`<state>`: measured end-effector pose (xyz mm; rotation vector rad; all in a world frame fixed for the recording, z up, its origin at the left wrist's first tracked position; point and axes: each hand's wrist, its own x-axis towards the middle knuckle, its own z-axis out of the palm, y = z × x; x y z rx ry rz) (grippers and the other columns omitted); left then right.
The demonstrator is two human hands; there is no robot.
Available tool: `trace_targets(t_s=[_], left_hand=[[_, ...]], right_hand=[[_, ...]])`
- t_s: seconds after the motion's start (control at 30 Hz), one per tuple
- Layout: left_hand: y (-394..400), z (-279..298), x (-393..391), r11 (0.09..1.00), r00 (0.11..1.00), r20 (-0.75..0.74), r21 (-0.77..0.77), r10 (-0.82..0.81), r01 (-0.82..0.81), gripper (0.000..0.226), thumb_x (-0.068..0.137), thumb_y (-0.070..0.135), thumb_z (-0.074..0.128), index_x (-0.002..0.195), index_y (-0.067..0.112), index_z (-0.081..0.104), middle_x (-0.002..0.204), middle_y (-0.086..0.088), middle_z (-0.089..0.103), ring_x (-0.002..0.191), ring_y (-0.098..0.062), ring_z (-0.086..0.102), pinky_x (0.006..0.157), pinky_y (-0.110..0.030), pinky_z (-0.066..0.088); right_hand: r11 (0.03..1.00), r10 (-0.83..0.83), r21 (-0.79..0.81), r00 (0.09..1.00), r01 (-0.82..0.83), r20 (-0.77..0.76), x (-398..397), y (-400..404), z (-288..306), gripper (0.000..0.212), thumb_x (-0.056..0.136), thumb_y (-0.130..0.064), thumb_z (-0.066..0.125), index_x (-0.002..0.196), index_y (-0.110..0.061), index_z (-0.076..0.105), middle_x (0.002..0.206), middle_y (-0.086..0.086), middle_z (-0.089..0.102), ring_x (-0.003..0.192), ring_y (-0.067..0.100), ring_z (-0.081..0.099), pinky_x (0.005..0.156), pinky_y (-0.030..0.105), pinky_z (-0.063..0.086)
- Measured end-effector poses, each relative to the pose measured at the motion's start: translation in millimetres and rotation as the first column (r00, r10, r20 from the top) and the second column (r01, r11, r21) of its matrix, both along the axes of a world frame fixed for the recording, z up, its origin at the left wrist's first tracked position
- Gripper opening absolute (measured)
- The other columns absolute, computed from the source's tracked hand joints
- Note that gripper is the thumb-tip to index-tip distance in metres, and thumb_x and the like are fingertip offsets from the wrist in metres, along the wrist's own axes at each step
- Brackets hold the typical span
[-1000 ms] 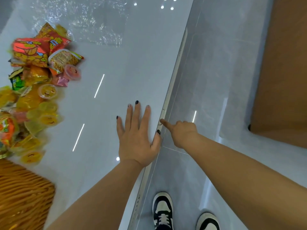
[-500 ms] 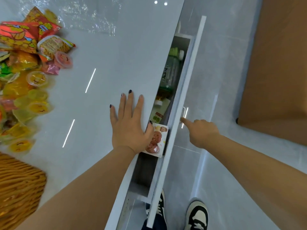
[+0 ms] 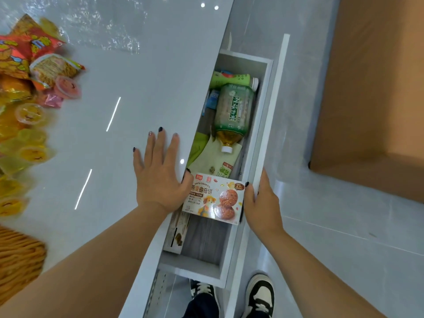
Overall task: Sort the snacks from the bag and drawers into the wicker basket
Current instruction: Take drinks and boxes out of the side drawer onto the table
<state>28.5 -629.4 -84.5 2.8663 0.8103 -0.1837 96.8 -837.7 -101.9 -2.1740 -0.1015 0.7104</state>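
At the near left corner sits the rim of a wicker basket [image 3: 18, 255], only partly in view. Beyond it, along the left edge of the pale glossy worktop [image 3: 110, 72], lies a loose heap of snacks: yellow jelly cups [image 3: 32, 152], a pink jelly cup [image 3: 67, 87], a clear noodle snack packet [image 3: 55, 68] and red and orange crisp bags [image 3: 20, 51]. Farther off, crinkled clear plastic film [image 3: 103, 26] lies on the worktop. Toward the middle, the person's left hand [image 3: 160, 175] rests flat on the worktop at its right edge, fingers spread and straight, holding nothing, the thumb reaching over the edge toward a box. Right of that edge an open drawer [image 3: 243, 60] stands out from under the worktop. Inside it, from near to far, are a pale carton [image 3: 177, 235] against the left wall, an oat cookie box [image 3: 215, 198] lying across the drawer's width, a pale green pouch [image 3: 215, 159], a tea bottle [image 3: 234, 111] lying with its white cap pointing near, and a green bottle [image 3: 231, 79] at the far end. The right hand [image 3: 263, 203] grips the white drawer front [image 3: 273, 125], thumb inside beside the cookie box and fingers wrapped over the outside. Below are black and white shoes [image 3: 261, 294] on a grey tiled floor [image 3: 344, 237], and at far right a brown cardboard box [image 3: 378, 88].
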Motion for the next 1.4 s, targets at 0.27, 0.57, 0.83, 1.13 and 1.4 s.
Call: trace_targets(t_s=[0.27, 0.57, 0.83, 1.13, 1.4], left_hand=[[0, 0, -1, 1.000, 1.000, -0.019, 0.007, -0.004, 0.004, 0.084, 0.083, 0.049, 0.038, 0.156, 0.021, 0.008, 0.164, -0.008, 0.001, 0.151, -0.026, -0.007, 0.120, -0.055, 0.000], [0, 3, 0, 1.000, 0.999, -0.046, 0.011, -0.003, 0.003, 0.084, 0.084, 0.050, 0.038, 0.156, 0.022, 0.006, 0.164, -0.008, 0.000, 0.151, -0.027, -0.007, 0.120, -0.055, 0.001], [-5, 27, 10, 0.900, 0.975, 0.083, -0.406, 0.206, -0.155, 0.080, 0.087, 0.050, 0.042, 0.156, 0.026, 0.008, 0.165, 0.001, 0.001, 0.151, -0.016, -0.008, 0.120, -0.044, -0.008], [-28, 93, -13, 0.419, 0.739, 0.040, -0.844, 0.672, -0.335, 0.050, 0.097, 0.015, 0.055, 0.143, 0.028, 0.040, 0.142, 0.010, 0.045, 0.119, -0.002, 0.045, 0.098, -0.022, 0.038], [21, 118, -39, 0.234, 0.555, -0.051, -0.872, 0.830, -0.431, 0.038, 0.099, 0.025, 0.050, 0.137, 0.028, 0.047, 0.138, 0.011, 0.048, 0.118, -0.010, 0.050, 0.102, -0.032, 0.042]], right_hand=[[1.000, 0.005, -0.026, 0.998, -0.006, -0.068, 14, -27, 3, 0.056, 0.102, -0.024, 0.041, 0.153, -0.023, 0.018, 0.114, 0.000, 0.062, 0.079, 0.000, 0.060, 0.065, 0.002, 0.047], [0.922, 0.386, -0.235, 0.765, -0.307, 0.516, 9, 5, 24, 0.083, 0.081, -0.031, 0.072, 0.148, -0.015, 0.025, 0.152, 0.014, 0.024, 0.142, 0.030, 0.021, 0.116, 0.042, 0.020], [0.479, 0.809, -0.624, 0.586, -0.617, 0.042, 1, 21, 11, 0.107, 0.080, -0.051, 0.064, 0.152, -0.016, -0.007, 0.151, 0.011, 0.022, 0.140, 0.033, 0.020, 0.115, 0.049, 0.014], [0.851, 0.408, -0.415, 0.902, -0.320, 0.140, -15, 24, 66, 0.111, 0.059, -0.068, 0.071, 0.146, -0.028, 0.015, 0.137, -0.003, 0.037, 0.124, 0.016, 0.038, 0.104, 0.038, 0.038], [0.809, 0.568, -0.336, 0.788, -0.482, 0.239, -33, 85, 121, 0.112, 0.062, -0.074, 0.065, 0.148, -0.031, 0.008, 0.139, -0.010, 0.029, 0.127, 0.012, 0.030, 0.108, 0.035, 0.031]])
